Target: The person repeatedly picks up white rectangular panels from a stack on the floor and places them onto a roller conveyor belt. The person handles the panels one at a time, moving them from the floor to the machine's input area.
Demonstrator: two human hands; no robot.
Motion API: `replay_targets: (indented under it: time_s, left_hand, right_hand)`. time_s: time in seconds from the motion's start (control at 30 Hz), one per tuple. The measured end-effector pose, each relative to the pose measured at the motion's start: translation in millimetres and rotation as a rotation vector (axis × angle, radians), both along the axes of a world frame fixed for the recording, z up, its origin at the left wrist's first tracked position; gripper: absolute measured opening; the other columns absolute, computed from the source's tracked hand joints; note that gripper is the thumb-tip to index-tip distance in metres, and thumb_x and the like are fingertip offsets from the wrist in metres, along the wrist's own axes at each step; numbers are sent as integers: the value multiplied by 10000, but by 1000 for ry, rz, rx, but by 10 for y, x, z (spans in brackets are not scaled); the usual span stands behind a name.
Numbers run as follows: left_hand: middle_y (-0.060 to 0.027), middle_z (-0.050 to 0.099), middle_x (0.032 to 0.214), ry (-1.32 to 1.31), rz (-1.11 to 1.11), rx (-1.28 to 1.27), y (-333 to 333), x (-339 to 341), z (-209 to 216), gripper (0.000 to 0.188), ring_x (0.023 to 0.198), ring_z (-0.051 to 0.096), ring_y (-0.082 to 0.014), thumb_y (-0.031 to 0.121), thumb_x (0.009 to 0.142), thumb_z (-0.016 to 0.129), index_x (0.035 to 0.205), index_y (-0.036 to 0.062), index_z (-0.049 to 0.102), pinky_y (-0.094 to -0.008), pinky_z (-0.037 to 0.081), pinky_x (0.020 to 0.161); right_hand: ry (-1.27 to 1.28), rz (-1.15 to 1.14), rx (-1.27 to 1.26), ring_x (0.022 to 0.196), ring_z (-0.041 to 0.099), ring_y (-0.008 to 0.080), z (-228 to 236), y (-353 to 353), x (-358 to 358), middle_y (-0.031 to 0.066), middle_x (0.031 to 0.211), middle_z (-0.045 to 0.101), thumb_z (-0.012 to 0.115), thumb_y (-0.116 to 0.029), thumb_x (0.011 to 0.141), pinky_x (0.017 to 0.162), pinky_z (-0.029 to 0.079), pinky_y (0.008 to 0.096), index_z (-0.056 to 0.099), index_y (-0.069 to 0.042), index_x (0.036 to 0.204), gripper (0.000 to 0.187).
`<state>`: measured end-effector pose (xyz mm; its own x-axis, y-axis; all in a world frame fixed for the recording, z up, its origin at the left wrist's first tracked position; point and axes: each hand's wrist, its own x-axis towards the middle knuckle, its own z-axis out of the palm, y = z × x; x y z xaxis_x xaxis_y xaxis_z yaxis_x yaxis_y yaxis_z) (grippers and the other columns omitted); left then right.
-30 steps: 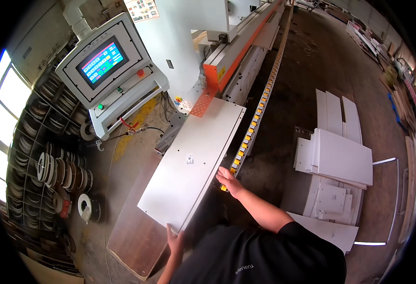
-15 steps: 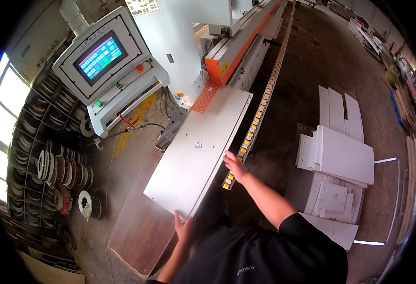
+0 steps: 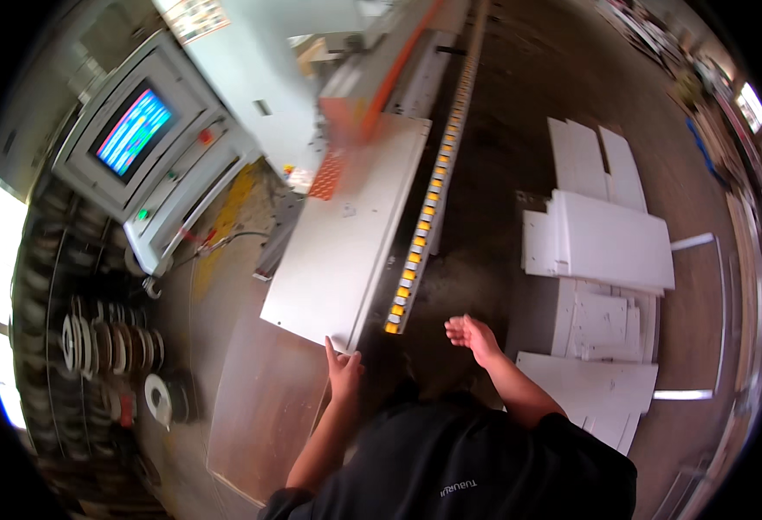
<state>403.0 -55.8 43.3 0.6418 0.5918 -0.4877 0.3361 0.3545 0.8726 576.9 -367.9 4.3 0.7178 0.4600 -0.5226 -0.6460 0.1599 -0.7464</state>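
Observation:
A long white panel (image 3: 337, 251) lies flat, its far end beneath the orange-fronted beam of a machine (image 3: 368, 95). My left hand (image 3: 343, 373) is at the panel's near right corner, the index finger stretched along its end edge and the other fingers apart from it. Off to the right of the panel, my right hand (image 3: 474, 338) hangs in the air with fingers extended, holding nothing. An orange perforated guard (image 3: 327, 173) rests over the panel's far left side. Below the panel's near end is a brown board surface (image 3: 268, 407).
A rail of yellow rollers (image 3: 411, 273) runs along the panel's right side. At the left stands a control console (image 3: 138, 143) with a lit screen. Stacked white panels (image 3: 615, 234) lie on the right. Edging coils (image 3: 108, 342) fill a rack at far left.
My right hand has left the panel's right edge and moved right, into the air. The panel has slid farther under the machine, with my left hand following its near end. The view has shifted.

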Motion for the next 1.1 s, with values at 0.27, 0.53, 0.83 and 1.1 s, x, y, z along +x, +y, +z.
replay_targets:
  time_s: [0.27,0.53,0.83,1.1]
  left_hand:
    - [-79,678,1032,47,-648,448,-676,-84,-169,617,756,637,-109,38,986,608,1563,67,390,-274,556,680]
    - [-63,737,998,392,-1725,573,-1035,-344,-750,443,861,693,-146,319,1005,589,1347,43,639,-309,564,796]
    - [-87,751,999,870,-1546,405,-1225,-354,-876,401,784,677,-118,161,979,651,1337,-14,611,-258,547,717]
    - [-82,739,966,801,-1667,446,-1180,-238,-1149,362,770,671,-123,137,989,626,1317,-17,607,-260,541,708]
  right_hand:
    - [291,-185,-548,733,727,183,-1393,-2297,-1808,89,902,759,557,-416,1047,677,571,331,712,-33,1024,414]
    - [471,-631,-784,738,684,142,-2842,-2767,-3025,62,906,744,658,-457,962,588,509,280,701,-22,1097,457]
    - [847,-1219,-647,1236,587,301,-4433,-3162,-2913,153,1343,631,598,-564,980,983,490,457,540,-58,1421,674]
    - [924,-1491,-117,1257,592,288,-4180,-3456,-2751,117,1412,610,528,-615,1018,1037,479,509,498,-79,1471,703]
